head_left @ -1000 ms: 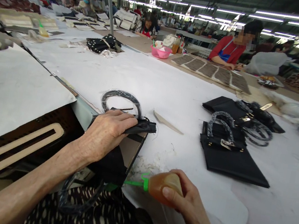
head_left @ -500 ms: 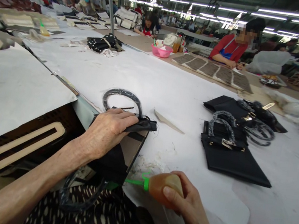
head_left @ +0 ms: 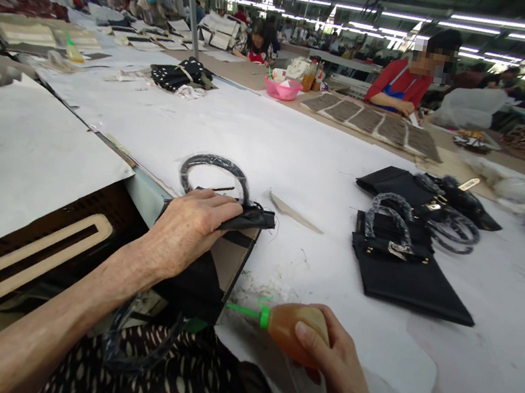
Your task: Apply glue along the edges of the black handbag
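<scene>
Desk (head_left: pixel 310 157) stretches beyond a black bag (head_left: pixel 195 290), which the left hand (head_left: pixel 193 228) grips at the near edge, while the right hand (head_left: pixel 334 348), apart from the left, clasps an amber bottle (head_left: pixel 288 328) whose green nozzle (head_left: pixel 247 312) sits just beside the bag.

left hand (head_left: pixel 192 231): palm down, fingers (head_left: pixel 226 209) bent | right hand (head_left: pixel 335 352): curled, thumb (head_left: pixel 308 334) uppermost

free path over white table (head_left: pixel 320 159) between held bag (head_left: pixel 198 290) and black bags (head_left: pixel 415 281) at right; pointed strip (head_left: pixel 294 212), bottle (head_left: pixel 290 329) intrude.
</scene>
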The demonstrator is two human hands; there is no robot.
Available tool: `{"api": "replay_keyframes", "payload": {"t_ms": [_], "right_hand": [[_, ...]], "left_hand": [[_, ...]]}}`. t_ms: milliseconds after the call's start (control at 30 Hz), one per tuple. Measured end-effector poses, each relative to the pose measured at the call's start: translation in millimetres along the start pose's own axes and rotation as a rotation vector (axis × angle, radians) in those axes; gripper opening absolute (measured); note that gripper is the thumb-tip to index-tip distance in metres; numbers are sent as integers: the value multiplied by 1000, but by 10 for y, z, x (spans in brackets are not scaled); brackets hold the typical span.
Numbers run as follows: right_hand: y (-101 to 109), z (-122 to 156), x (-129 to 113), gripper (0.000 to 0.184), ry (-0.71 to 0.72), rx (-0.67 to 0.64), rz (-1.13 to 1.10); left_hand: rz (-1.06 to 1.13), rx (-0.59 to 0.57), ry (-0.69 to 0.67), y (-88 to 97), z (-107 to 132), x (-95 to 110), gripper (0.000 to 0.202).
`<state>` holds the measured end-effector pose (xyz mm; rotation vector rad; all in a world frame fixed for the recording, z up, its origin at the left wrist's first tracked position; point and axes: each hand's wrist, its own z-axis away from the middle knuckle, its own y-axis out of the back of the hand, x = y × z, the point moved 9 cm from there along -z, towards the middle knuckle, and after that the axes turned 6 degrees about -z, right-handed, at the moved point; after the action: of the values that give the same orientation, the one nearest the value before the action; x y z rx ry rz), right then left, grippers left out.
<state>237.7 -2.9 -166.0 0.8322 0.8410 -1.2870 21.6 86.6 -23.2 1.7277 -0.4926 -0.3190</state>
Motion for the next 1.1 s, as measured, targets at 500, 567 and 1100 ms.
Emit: {"api": "replay_keyframes", "payload": {"t_ms": [500,567,1100], "right_hand": [[-72,93,51,45,-24,-51,43],[-55,116,23,46,-13,-39,59],[-140,192,122,50,-198,-80,-497]], "left_hand": [[-8,-13,10,-23,-33,-37,20],[-20,-17,10,-22,-55,-38,18],[41,-57,48,-66,-234,-166,8]]}}
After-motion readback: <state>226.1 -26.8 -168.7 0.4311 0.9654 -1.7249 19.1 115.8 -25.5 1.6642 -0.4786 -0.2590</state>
